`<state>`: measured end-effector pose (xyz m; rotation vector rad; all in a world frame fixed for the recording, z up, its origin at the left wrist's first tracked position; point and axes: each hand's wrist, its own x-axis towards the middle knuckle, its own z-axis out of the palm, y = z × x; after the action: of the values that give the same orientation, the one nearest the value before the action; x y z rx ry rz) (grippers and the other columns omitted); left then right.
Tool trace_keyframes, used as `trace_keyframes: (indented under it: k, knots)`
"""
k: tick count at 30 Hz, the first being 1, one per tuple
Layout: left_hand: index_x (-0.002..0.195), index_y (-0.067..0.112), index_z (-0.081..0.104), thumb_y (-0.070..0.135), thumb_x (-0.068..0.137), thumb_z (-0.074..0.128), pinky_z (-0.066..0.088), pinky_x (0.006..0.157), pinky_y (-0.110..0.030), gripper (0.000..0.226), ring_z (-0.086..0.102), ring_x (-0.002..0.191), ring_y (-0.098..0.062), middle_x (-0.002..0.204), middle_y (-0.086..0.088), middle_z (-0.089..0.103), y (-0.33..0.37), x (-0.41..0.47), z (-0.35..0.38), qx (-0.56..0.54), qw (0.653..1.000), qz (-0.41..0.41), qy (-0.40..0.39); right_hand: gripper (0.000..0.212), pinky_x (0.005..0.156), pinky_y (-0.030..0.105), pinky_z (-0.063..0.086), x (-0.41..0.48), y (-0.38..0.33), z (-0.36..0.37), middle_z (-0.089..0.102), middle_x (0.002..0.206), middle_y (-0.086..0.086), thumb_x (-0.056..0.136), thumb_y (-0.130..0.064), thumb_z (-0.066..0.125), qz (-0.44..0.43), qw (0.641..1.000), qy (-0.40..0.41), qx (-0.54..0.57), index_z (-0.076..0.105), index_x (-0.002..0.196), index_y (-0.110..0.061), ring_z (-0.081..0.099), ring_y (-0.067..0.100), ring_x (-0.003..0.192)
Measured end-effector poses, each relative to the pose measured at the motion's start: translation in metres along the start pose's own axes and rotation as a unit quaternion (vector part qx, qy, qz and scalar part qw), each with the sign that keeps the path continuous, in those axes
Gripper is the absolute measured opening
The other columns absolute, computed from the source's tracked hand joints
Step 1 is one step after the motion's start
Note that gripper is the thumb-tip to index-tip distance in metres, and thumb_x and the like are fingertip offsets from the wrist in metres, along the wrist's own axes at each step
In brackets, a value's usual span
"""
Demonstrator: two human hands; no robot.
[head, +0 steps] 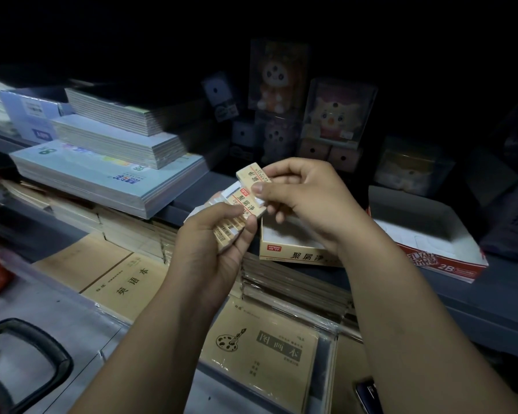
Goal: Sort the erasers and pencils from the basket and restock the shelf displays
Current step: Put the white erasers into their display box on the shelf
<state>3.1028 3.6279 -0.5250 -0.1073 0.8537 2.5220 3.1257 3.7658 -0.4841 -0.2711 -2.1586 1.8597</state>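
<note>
The left hand [219, 255] curls round a small bundle of erasers [228, 231], thumb pressed on its front. The right hand [308, 198] pinches 1 single eraser [251, 174] between thumb and fingertips, just above the bundle. Below them an open beige eraser box [290, 253] sits on the shelf [476, 297], beside a red-and-white box [443, 259].

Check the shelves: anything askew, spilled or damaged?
Notebook stacks at upper left are staggered and skewed; the bottom one overhangs the shelf edge. Nothing looks spilled or damaged.
</note>
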Motion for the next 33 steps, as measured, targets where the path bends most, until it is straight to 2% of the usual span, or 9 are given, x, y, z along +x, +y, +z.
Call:
trace_keyframes:
  k: [4, 6, 8, 12, 17, 21, 25, 29, 33]
  knots:
    - [0.117, 0.004, 0.059, -0.011, 0.084, 0.061, 0.056, 0.059, -0.022, 0.036, 0.070, 0.108, -0.031, 0.117, -0.026, 0.070, -0.002, 0.003, -0.002, -0.009, 1.000, 0.005, 0.024, 0.033, 0.048, 0.027, 0.050, -0.001, -0.003, -0.007, 0.071, 0.088, 0.026, 0.090, 0.005, 0.066, 0.018, 0.999, 0.033, 0.012, 0.059, 0.121, -0.004, 0.063, 0.020, 0.057]
    - [0.113, 0.004, 0.058, -0.011, 0.084, 0.061, 0.056, 0.059, -0.022, 0.033, 0.066, 0.117, -0.033, 0.111, -0.025, 0.069, -0.002, 0.005, -0.002, -0.014, 1.000, 0.006, 0.028, 0.042, 0.060, 0.033, 0.059, -0.001, -0.002, -0.011, 0.070, 0.090, 0.020, 0.091, 0.007, 0.059, 0.035, 0.998, 0.044, 0.015, 0.054, 0.128, -0.014, 0.072, 0.027, 0.066]
    - [0.111, 0.004, 0.058, -0.011, 0.084, 0.062, 0.056, 0.059, -0.022, 0.031, 0.066, 0.118, -0.035, 0.107, -0.024, 0.070, -0.003, 0.005, -0.002, -0.011, 1.000, 0.007, 0.029, 0.036, 0.070, 0.041, 0.063, -0.001, -0.001, -0.014, 0.069, 0.098, 0.018, 0.092, 0.007, 0.055, 0.050, 0.997, 0.056, 0.023, 0.060, 0.120, -0.015, 0.076, 0.032, 0.074]
    - [0.108, 0.002, 0.058, -0.010, 0.084, 0.064, 0.056, 0.059, -0.023, 0.028, 0.066, 0.118, -0.035, 0.114, -0.027, 0.070, -0.003, 0.004, -0.002, -0.009, 0.999, 0.009, 0.034, 0.015, 0.060, 0.038, 0.054, 0.003, 0.003, -0.018, 0.075, 0.084, 0.019, 0.088, 0.002, 0.063, 0.054, 0.990, 0.113, -0.062, 0.067, 0.097, -0.009, 0.070, 0.026, 0.062]
    - [0.095, 0.003, 0.059, -0.008, 0.085, 0.064, 0.057, 0.060, -0.022, 0.015, 0.069, 0.110, -0.031, 0.102, -0.023, 0.069, -0.002, 0.002, -0.001, -0.015, 0.999, 0.007, 0.029, 0.013, 0.066, 0.046, 0.062, 0.004, 0.008, -0.021, 0.072, 0.078, 0.028, 0.087, 0.004, 0.069, 0.083, 0.989, 0.104, -0.069, 0.063, 0.097, 0.009, 0.069, 0.033, 0.062]
    - [0.095, 0.001, 0.060, -0.007, 0.085, 0.065, 0.057, 0.062, -0.023, 0.014, 0.071, 0.096, -0.028, 0.097, -0.021, 0.071, -0.001, 0.000, 0.001, -0.016, 0.999, 0.006, 0.029, 0.018, 0.067, 0.038, 0.065, 0.004, 0.007, -0.024, 0.072, 0.095, 0.022, 0.083, 0.005, 0.076, 0.112, 0.986, 0.070, -0.103, 0.066, 0.099, 0.005, 0.076, 0.030, 0.068]
    - [0.101, 0.000, 0.060, -0.006, 0.084, 0.066, 0.057, 0.061, -0.023, 0.018, 0.072, 0.103, -0.031, 0.101, -0.023, 0.072, -0.001, -0.001, 0.001, -0.017, 0.999, 0.003, 0.033, 0.044, 0.072, 0.043, 0.063, 0.001, 0.006, -0.028, 0.069, 0.097, 0.016, 0.071, 0.009, 0.083, 0.124, 0.968, 0.010, -0.219, 0.063, 0.105, -0.010, 0.074, 0.029, 0.070]
    - [0.104, 0.002, 0.059, -0.004, 0.086, 0.065, 0.057, 0.061, -0.022, 0.020, 0.070, 0.109, -0.031, 0.102, -0.023, 0.071, -0.001, -0.002, 0.001, -0.019, 0.999, 0.008, 0.027, 0.035, 0.071, 0.035, 0.059, 0.003, 0.005, -0.029, 0.067, 0.103, 0.003, 0.066, -0.009, 0.090, 0.066, 0.928, 0.029, -0.367, 0.068, 0.091, -0.021, 0.069, 0.022, 0.086]
    - [0.098, 0.000, 0.060, -0.002, 0.086, 0.066, 0.058, 0.062, -0.023, 0.014, 0.071, 0.108, -0.032, 0.098, -0.022, 0.072, -0.001, -0.003, 0.002, -0.016, 1.000, 0.004, 0.022, 0.030, 0.068, 0.026, 0.051, 0.002, 0.005, -0.032, 0.066, 0.105, -0.001, 0.066, -0.018, 0.093, 0.071, 0.917, 0.012, -0.393, 0.074, 0.089, -0.022, 0.064, 0.016, 0.092]
